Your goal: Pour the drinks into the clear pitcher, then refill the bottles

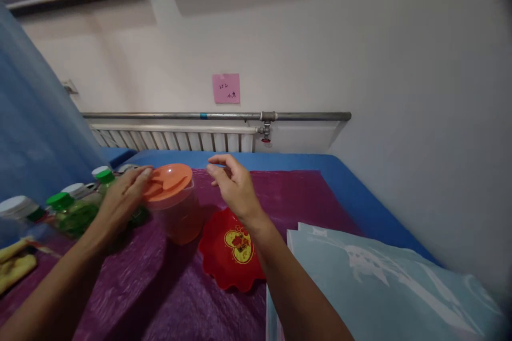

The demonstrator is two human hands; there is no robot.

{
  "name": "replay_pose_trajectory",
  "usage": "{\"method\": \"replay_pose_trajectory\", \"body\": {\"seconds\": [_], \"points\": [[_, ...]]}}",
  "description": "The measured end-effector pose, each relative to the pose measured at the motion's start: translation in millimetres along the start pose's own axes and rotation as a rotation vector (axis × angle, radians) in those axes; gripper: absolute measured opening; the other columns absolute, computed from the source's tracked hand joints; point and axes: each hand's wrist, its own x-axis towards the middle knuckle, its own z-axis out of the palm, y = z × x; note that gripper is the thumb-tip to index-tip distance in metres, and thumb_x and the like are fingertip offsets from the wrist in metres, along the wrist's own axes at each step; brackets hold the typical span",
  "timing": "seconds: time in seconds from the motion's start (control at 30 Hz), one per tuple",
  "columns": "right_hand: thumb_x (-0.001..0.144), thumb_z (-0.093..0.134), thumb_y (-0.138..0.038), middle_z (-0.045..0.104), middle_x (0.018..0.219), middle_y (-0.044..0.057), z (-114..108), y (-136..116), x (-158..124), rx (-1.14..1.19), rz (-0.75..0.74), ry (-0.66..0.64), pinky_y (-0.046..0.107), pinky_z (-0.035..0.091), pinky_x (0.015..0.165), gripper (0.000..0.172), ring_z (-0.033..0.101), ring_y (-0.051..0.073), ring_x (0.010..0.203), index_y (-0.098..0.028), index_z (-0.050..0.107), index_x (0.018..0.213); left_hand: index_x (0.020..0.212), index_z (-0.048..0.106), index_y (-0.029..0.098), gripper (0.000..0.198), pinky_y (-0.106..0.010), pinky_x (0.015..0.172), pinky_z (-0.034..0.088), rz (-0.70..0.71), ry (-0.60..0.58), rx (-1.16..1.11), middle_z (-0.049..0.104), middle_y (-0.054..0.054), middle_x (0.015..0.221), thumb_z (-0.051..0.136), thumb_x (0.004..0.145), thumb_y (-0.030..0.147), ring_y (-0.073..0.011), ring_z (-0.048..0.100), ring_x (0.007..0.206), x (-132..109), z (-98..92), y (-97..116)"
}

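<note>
A clear plastic pitcher [182,221] with an orange lid [172,180] stands left of centre, looking slightly tilted. My left hand [127,187] is closed at its left side, by the lid's edge; most of the fingers are hidden, so the exact grip does not show. To the pitcher's right, my right hand [234,184] hangs in the air with thumb and fingers curved and apart, holding nothing. Below that hand lies a red dish [218,256] with a scalloped rim and a yellow printed pattern, partly covered by my right forearm.
Bottles with green caps [62,202] and white-lidded containers [20,208] crowd the left. Yellow gloves or cloth [18,272] lie at the left edge. A folded light-blue plastic sheet [368,282] covers the right front. Behind the purple-covered table [296,192] runs a radiator [200,141].
</note>
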Motion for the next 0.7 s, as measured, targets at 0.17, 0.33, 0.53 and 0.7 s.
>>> {"method": "replay_pose_trajectory", "body": {"seconds": [0.17, 0.33, 0.53, 0.7], "points": [[0.087, 0.06, -0.04, 0.07, 0.098, 0.0, 16.0, -11.3, -11.8, -0.085, -0.015, -0.05, 0.031, 0.053, 0.083, 0.02, 0.066, 0.016, 0.09, -0.026, 0.067, 0.098, 0.118, 0.061, 0.01, 0.065, -0.044, 0.123, 0.033, -0.044, 0.021, -0.198, 0.057, -0.016, 0.137, 0.029, 0.084, 0.055, -0.0289, 0.052, 0.13, 1.4, 20.8, -15.3], [0.089, 0.054, -0.044, 0.069, 0.097, 0.001, 20.1, -17.9, -23.0, -0.175, 0.082, -0.08, 0.028, 0.054, 0.075, 0.025, 0.067, 0.018, 0.094, -0.024, 0.066, 0.095, 0.131, 0.058, 0.008, 0.068, -0.043, 0.125, 0.029, -0.064, 0.083, -0.301, 0.054, -0.014, 0.143, 0.036, 0.084, 0.052, -0.0269, 0.045, 0.138, -9.8, 11.4, -20.6], [0.09, 0.046, -0.057, 0.071, 0.108, 0.007, -12.5, 10.5, -64.9, -0.223, 0.224, 0.266, 0.034, 0.053, 0.087, 0.041, 0.067, 0.022, 0.103, -0.023, 0.066, 0.098, 0.113, 0.065, 0.028, 0.05, -0.036, 0.11, 0.039, -0.073, 0.291, -0.371, 0.062, 0.0, 0.121, 0.037, 0.09, 0.062, -0.0228, 0.054, 0.119, -65.2, -1.8, -39.5], [0.086, 0.037, -0.073, 0.072, 0.097, 0.011, -28.8, 32.0, -82.3, -0.247, 0.263, 0.507, 0.041, 0.052, 0.091, 0.058, 0.069, 0.026, 0.093, -0.022, 0.065, 0.088, 0.067, 0.061, 0.024, 0.063, -0.031, 0.063, 0.039, -0.369, 0.087, -0.547, 0.057, -0.001, 0.066, 0.03, 0.081, 0.077, -0.0172, 0.049, 0.064, -49.7, -6.7, -51.6]]}}
